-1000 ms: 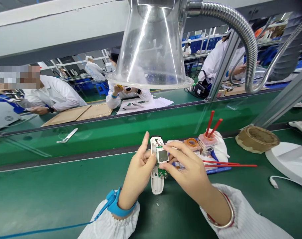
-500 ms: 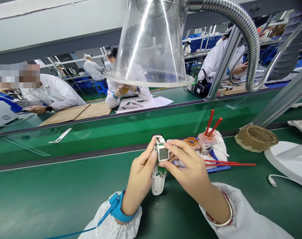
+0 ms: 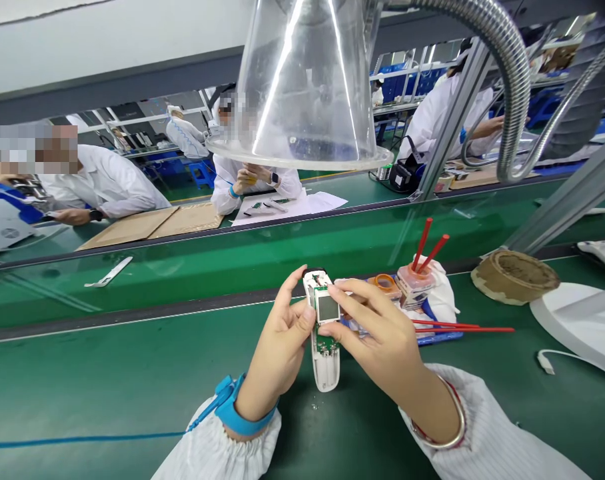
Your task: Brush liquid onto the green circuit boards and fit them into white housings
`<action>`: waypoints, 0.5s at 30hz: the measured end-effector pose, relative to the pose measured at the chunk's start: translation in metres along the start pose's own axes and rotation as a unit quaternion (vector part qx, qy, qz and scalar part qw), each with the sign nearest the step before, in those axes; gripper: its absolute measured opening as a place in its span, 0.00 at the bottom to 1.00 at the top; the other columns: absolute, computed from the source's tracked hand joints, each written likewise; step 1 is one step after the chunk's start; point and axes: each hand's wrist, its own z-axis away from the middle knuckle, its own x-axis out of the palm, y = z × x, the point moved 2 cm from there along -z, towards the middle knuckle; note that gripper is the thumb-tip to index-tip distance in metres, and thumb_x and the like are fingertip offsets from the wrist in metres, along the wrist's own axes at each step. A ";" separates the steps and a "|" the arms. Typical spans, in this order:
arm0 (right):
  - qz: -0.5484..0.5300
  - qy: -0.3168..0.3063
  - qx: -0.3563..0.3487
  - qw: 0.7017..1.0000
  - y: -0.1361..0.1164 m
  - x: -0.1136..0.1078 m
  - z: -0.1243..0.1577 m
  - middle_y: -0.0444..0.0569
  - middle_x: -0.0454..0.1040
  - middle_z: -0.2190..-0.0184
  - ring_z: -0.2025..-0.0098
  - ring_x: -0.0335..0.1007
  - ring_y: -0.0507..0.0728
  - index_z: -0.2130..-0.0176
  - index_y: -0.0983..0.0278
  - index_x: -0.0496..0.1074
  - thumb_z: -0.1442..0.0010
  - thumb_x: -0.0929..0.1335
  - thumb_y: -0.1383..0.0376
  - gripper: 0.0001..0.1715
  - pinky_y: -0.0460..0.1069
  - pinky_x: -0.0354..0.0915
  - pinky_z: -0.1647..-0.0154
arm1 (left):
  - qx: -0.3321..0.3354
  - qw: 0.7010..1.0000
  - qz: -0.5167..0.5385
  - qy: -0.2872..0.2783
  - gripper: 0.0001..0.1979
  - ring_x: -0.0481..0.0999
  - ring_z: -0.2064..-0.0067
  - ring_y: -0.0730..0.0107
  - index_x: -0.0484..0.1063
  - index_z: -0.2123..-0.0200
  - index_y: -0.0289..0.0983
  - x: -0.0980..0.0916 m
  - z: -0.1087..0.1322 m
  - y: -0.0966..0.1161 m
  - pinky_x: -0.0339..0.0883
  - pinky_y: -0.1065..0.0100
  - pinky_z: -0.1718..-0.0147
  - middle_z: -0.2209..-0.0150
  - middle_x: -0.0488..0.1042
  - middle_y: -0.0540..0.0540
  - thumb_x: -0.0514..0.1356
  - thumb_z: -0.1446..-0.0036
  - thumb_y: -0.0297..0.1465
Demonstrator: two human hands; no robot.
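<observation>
Head view: the left hand (image 3: 277, 340) and right hand (image 3: 377, 340) are both partly closed on a white plastic device housing (image 3: 325, 373), which stands lengthwise and is held just above a green anti-static bench mat (image 3: 107, 390). The left fingers curl up along the housing's left edge. The right fingers reach across from the right, resting on a green circuit board (image 3: 324, 344) that carries a small LCD screen (image 3: 327, 308).

A blue wrist strap (image 3: 242, 410) circles the left wrist, and its blue cord (image 3: 82, 439) runs left along the near edge of the frame. A metal bangle (image 3: 445, 427) sits on the right wrist.

Just beyond the right hand are an orange tape roll (image 3: 385, 283), a small pot (image 3: 412, 283) holding red sticks, and further red sticks (image 3: 462, 327) lying flat on a blue tray (image 3: 440, 339). Further right lie a tan tape roll (image 3: 515, 277) and a white cable (image 3: 547, 363).

The mat extends well left of the hands. A dark strip and a glass panel (image 3: 232, 257) bound its far edge. A clear acrylic fume hood (image 3: 302, 87) on a flexible metal hose (image 3: 515, 80) hangs above. Co-workers (image 3: 255, 183) sit at a facing bench beyond.
</observation>
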 end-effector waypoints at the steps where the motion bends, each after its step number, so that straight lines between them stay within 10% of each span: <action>1: 0.013 -0.005 -0.013 1.000 -0.001 0.000 0.001 0.56 0.70 0.57 0.55 0.68 0.59 0.52 0.67 0.69 0.45 0.71 0.70 0.20 0.52 0.70 0.56 | -0.004 1.000 0.009 0.000 0.28 0.73 0.69 0.74 0.50 0.40 0.44 0.001 0.000 0.001 0.64 0.74 0.70 0.66 0.75 0.48 0.57 0.42 0.31; 10: 0.032 0.029 0.043 0.998 -0.009 -0.003 0.004 0.48 0.75 0.67 0.68 0.72 0.55 0.49 0.64 0.64 0.47 0.72 0.68 0.26 0.49 0.71 0.64 | -0.004 0.999 0.030 0.009 0.25 0.75 0.63 0.71 0.52 0.45 0.46 0.000 0.002 0.006 0.66 0.71 0.64 0.61 0.74 0.48 0.58 0.43 0.29; 15: 0.019 0.012 0.027 0.999 -0.010 -0.004 0.004 0.54 0.74 0.56 0.59 0.72 0.57 0.49 0.66 0.64 0.46 0.71 0.71 0.26 0.52 0.70 0.58 | 0.005 1.000 0.003 0.018 0.30 0.75 0.61 0.70 0.49 0.42 0.49 0.000 0.002 0.006 0.67 0.70 0.62 0.60 0.75 0.48 0.59 0.44 0.31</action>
